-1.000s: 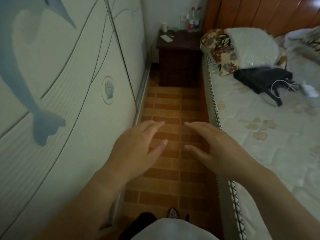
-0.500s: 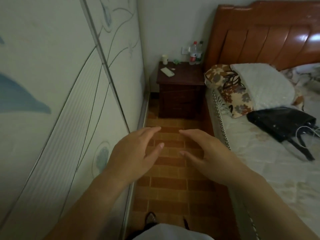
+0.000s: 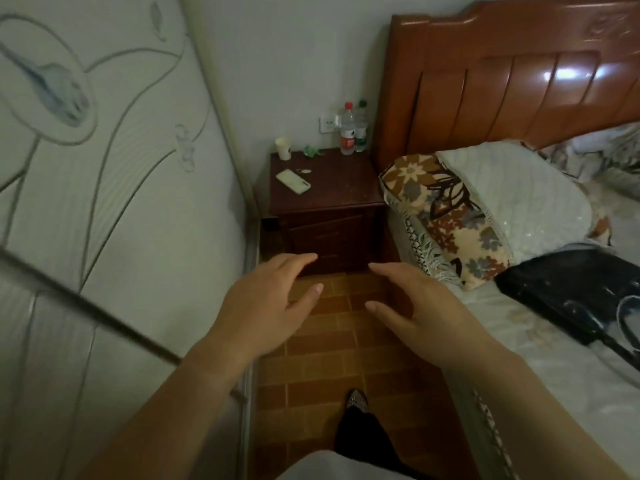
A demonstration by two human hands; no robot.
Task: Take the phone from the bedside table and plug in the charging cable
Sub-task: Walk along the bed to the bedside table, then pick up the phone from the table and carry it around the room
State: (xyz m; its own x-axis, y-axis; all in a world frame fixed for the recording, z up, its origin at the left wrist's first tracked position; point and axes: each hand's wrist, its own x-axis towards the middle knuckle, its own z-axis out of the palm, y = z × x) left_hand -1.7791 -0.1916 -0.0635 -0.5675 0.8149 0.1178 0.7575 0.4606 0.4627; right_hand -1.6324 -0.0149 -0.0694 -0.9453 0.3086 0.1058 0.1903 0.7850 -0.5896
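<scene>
A pale phone (image 3: 293, 181) lies flat on the left part of the dark wooden bedside table (image 3: 341, 188), at the far end of a narrow aisle. A white wall socket (image 3: 329, 123) is on the wall just above the table. My left hand (image 3: 266, 304) and my right hand (image 3: 417, 301) are held out in front of me over the brick-pattern floor, both empty with fingers apart, well short of the table. A white cable loop (image 3: 628, 315) lies on the bed by a black bag (image 3: 571, 292) at the right edge.
A sliding wardrobe door (image 3: 104, 202) closes the aisle on the left, the bed (image 3: 554, 358) with pillows on the right. On the table stand a paper cup (image 3: 283, 147), two plastic bottles (image 3: 347, 129), a small green item (image 3: 310, 151) and keys. My foot (image 3: 356, 400) is on the floor.
I have moved forward along the aisle; the bedside table and phone are nearer and larger. Both hands stay open in front of me.
</scene>
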